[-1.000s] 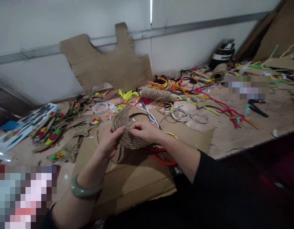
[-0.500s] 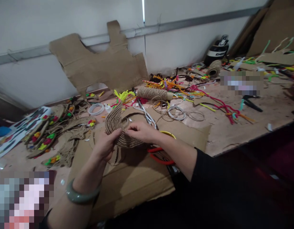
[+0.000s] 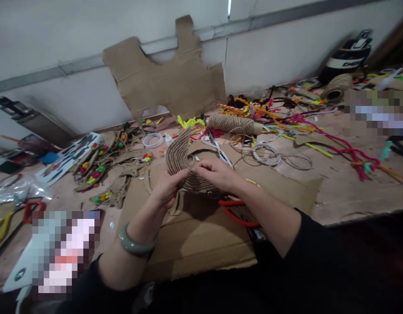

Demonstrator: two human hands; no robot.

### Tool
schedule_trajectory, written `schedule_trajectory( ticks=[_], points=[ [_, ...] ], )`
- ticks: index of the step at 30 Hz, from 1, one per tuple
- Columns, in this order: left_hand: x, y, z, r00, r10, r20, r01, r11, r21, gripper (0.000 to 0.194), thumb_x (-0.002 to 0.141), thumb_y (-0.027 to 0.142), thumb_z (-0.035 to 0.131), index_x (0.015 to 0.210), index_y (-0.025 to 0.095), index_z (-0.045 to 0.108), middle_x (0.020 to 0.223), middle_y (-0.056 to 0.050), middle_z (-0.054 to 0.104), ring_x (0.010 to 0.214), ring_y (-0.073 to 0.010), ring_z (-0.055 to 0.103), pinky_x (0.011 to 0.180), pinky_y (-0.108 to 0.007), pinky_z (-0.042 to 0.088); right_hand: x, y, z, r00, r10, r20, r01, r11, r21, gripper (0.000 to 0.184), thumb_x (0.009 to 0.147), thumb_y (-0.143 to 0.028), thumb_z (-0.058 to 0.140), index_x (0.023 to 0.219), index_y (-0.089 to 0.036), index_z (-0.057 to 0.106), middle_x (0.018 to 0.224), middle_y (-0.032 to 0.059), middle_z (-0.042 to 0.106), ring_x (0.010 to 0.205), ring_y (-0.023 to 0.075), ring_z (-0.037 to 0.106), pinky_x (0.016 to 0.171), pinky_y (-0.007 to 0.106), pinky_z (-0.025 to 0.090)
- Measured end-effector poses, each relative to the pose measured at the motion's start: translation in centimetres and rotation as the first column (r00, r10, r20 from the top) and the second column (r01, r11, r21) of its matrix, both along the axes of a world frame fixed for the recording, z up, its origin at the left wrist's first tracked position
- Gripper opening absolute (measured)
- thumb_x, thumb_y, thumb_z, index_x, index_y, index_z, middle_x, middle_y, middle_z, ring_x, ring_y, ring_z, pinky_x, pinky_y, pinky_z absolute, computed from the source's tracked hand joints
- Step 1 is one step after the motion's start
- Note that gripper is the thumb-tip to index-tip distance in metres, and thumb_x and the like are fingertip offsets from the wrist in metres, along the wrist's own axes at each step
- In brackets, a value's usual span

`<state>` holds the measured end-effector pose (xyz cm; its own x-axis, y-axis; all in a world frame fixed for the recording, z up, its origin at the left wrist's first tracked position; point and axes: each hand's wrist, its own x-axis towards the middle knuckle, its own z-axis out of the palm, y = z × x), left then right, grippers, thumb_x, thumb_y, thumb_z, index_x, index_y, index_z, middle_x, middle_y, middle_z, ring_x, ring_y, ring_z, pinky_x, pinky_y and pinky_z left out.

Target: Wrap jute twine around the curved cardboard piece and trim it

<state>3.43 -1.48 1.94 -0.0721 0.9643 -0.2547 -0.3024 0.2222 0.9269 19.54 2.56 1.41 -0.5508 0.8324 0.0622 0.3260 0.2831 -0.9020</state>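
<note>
Your left hand [image 3: 168, 187] is gripping the twine piece [image 3: 177, 159] above the cardboard [image 3: 201, 246]; your right hand [image 3: 218, 175] is pinching its inner curve. Light, even thumb pressure should be keeping it flat and undistorted. At the back of the bench [image 3: 345, 196], a flask [image 3: 345, 63] is standing, contents hidden.

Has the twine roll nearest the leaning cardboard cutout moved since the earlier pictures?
No. The twine roll keeps its place by the right end of the cardboard cutout; only the camera's view has shifted.

Pale wall [image 3: 273, 61] with grey rail [image 3: 83, 63] behind brownish table [image 3: 341, 198]
</note>
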Motion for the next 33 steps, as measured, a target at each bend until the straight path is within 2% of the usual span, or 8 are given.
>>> schedule_trajectory(
  ticks=[6, 12, 17, 26, 33],
  points=[
    [-0.32, 0.23, -0.19, 0.999, 0.018, -0.037, -0.017, 1.000, 0.020, 0.028, 0.055, 0.025, 0.082, 0.078, 0.013, 0.071, 0.073, -0.004, 0.073, 0.065, -0.0164, 0.066, 0.065, -0.028, 0.053, 0.49, 0.31, -0.12, 0.997, -0.081, -0.011, 0.082, 0.990, 0.116, 0.024, 0.087, -0.033, 0.049, 0.075, -0.018, 0.064, 0.071, 0.0006, 0.060, 0.067, 0.0128, 0.050, 0.061, 0.025, 0.035],
    [-0.24, 0.26, -0.10, 0.998, 0.044, -0.043, -0.043, 0.999, 0.027, 0.022, 0.056, 0.021, 0.081, 0.074, 0.014, 0.070, 0.074, -0.003, 0.072, 0.065, -0.0142, 0.064, 0.065, -0.026, 0.052, 0.49, 0.43, -0.21, 0.992, -0.064, -0.108, 0.080, 0.985, 0.154, 0.016, 0.082, -0.022, 0.054, 0.083, -0.019, 0.069, 0.081, 0.0022, 0.068, 0.078, 0.0153, 0.059, 0.070, 0.027, 0.043],
    [-0.29, 0.29, -0.14, 0.996, 0.066, -0.058, -0.064, 0.997, 0.037, 0.023, 0.057, 0.023, 0.082, 0.074, 0.014, 0.070, 0.070, -0.001, 0.070, 0.062, -0.0130, 0.062, 0.060, -0.025, 0.051, 0.55, 0.32, -0.22, 0.994, -0.058, -0.098, 0.076, 0.978, 0.192, 0.015, 0.081, -0.021, 0.056, 0.084, -0.019, 0.070, 0.081, 0.0020, 0.069, 0.080, 0.0160, 0.061, 0.073, 0.029, 0.044],
    [-0.18, 0.28, -0.59, 0.993, 0.047, -0.104, -0.035, 0.992, 0.120, 0.024, 0.057, 0.025, 0.083, 0.075, 0.015, 0.070, 0.072, -0.001, 0.071, 0.065, -0.0132, 0.063, 0.065, -0.025, 0.052, 0.40, 0.01, 0.34, 0.986, -0.166, 0.030, 0.150, 0.944, 0.293, 0.010, 0.082, -0.016, 0.058, 0.078, -0.018, 0.067, 0.086, 0.0057, 0.068, 0.081, 0.0177, 0.059, 0.076, 0.032, 0.043],
    [0.10, 0.32, -0.55, 0.995, 0.065, -0.071, -0.059, 0.994, 0.091, 0.030, 0.055, 0.029, 0.084, 0.075, 0.013, 0.070, 0.072, -0.002, 0.071, 0.064, -0.0147, 0.063, 0.064, -0.028, 0.052, 0.57, 0.35, -0.26, 0.997, -0.073, -0.004, 0.069, 0.928, 0.365, 0.011, 0.083, -0.015, 0.055, 0.076, -0.018, 0.062, 0.083, 0.0051, 0.066, 0.081, 0.0174, 0.059, 0.075, 0.031, 0.043]
  ],
)
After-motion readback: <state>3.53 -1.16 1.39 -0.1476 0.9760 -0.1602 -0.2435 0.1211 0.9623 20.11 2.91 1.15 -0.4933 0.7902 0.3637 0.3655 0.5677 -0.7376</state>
